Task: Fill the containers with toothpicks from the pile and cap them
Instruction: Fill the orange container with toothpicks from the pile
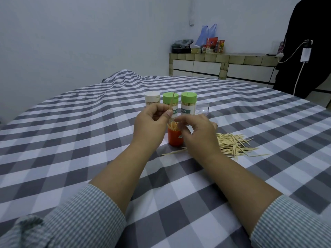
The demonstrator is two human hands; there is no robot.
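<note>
Checked cloth (71,140) carries an orange cup (174,138) of toothpicks between both hands — pile (232,144) just right. Left hand (152,126) pinches a toothpick (171,102) above the cup; right hand (198,133) hovers beside it, fingers loosely curled, holding nothing.

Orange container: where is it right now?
Head view, centre of the table: the orange container stands between both hands, in front of the two green-capped containers, with the toothpick pile to its right.

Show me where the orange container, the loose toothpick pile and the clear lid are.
orange container (174,139): head view, on its front wall below the rim.
toothpick pile (232,144): head view, middle of the loose heap on the cloth.
clear lid (202,109): head view, on its transparent side.
</note>
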